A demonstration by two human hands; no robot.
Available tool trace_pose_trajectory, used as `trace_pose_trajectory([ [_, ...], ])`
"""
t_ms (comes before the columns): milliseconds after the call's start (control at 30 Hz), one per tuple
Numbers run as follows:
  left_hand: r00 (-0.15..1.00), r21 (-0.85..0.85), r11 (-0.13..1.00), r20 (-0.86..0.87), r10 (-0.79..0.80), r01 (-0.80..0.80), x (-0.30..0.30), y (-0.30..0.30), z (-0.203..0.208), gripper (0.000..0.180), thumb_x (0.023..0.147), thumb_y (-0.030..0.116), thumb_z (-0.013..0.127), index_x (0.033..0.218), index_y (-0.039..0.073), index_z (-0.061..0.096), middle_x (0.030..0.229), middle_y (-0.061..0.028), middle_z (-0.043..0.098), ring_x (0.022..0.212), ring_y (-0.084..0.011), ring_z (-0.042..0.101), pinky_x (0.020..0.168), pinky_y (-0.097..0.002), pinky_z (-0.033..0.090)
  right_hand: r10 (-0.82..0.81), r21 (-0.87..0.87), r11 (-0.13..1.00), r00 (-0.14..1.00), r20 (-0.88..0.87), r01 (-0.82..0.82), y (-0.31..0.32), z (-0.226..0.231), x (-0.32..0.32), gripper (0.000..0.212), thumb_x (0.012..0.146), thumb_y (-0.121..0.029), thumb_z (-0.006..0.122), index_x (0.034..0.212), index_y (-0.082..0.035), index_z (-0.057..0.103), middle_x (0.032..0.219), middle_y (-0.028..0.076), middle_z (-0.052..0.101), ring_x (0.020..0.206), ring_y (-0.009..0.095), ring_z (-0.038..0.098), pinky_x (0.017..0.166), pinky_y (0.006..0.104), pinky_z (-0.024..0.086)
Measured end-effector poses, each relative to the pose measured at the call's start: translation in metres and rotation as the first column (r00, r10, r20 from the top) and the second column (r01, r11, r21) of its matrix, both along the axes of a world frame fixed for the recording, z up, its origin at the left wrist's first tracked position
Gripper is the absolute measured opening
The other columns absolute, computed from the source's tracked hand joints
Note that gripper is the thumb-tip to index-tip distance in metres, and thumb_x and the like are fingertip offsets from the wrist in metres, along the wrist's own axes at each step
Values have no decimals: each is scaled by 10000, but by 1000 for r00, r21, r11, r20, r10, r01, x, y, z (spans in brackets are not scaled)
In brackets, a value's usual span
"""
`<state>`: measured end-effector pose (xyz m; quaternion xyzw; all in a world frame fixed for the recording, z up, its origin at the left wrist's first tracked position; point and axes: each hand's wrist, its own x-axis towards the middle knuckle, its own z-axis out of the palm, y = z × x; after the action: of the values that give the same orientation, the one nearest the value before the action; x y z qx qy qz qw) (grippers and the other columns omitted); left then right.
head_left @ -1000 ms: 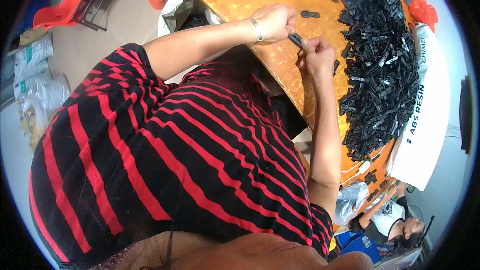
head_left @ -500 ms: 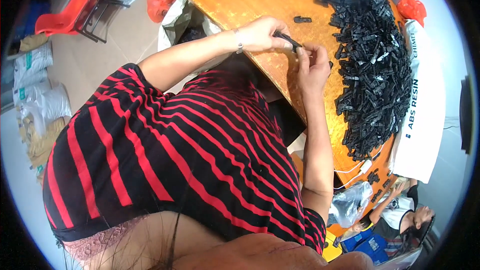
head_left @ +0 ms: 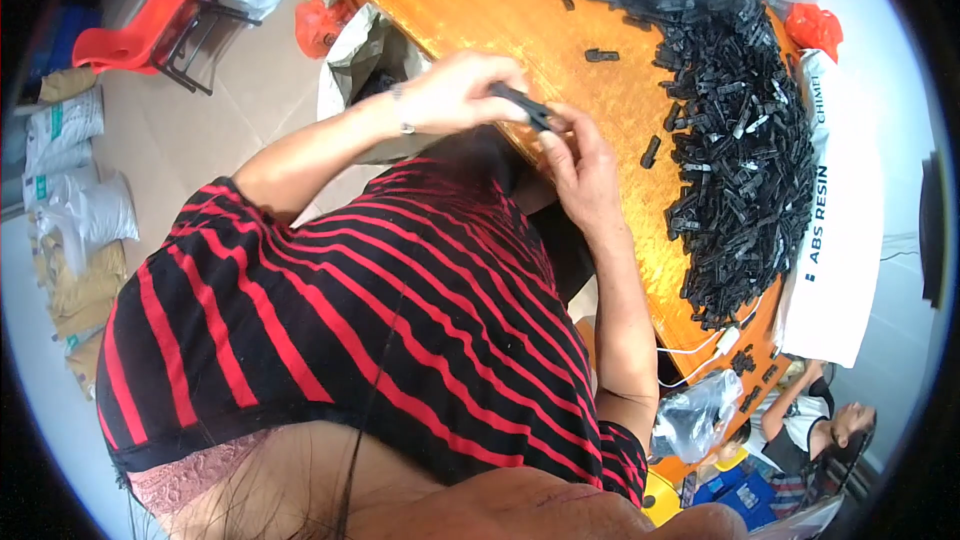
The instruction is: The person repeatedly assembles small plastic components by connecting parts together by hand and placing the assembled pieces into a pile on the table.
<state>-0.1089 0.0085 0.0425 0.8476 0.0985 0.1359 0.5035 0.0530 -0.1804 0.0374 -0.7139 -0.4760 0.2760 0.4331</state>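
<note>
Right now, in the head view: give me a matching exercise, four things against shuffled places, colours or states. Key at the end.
Things
1. left hand
2. right hand
3. chair
4. long sack

Places, colours, states
A. red, standing on the floor
B. on the end of the held black part nearer the heap of black parts
C. white, lying beside that heap
D. bracelet at its wrist

Pairs: 1-D, 2-B, 3-A, 4-C
</note>
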Motion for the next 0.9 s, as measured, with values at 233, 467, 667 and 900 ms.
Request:
trace_pose_trajectory([
  [233,961,500,860,-272,47,99,-89,86,7,457,733,108,833,1150,14,673,1075,-115,718,993,-309,700,891,-404,547,-72,-59,993,904,421,106,25,-8,57,239,930,-157,686,1142,-48,686,1031,165,690,901,352,699,797,444,555],
  [467,956,476,832,77,285,-286,37,94,-4,275,899,249,733,1092,55,706,1027,-135,690,1033,-325,663,906,-423,531,-184,28,974,711,678,224,75,-21,96,200,925,-117,680,1123,-97,701,1140,155,633,925,395,681,792,478,546],
  [667,883,542,706,172,437,-455,149,97,-36,283,885,281,744,1071,68,728,1032,-137,671,1059,-339,618,913,-436,521,-109,-18,986,722,683,167,82,-27,94,110,907,-164,698,986,-88,699,1034,159,635,873,413,674,762,511,539],
  [900,913,673,666,36,406,-322,203,91,-41,280,852,305,766,1046,105,749,1044,-98,677,1080,-296,598,901,-468,488,-43,-32,996,768,639,82,69,-28,71,106,938,-168,659,965,-68,679,1001,175,625,799,432,672,717,529,546],
])
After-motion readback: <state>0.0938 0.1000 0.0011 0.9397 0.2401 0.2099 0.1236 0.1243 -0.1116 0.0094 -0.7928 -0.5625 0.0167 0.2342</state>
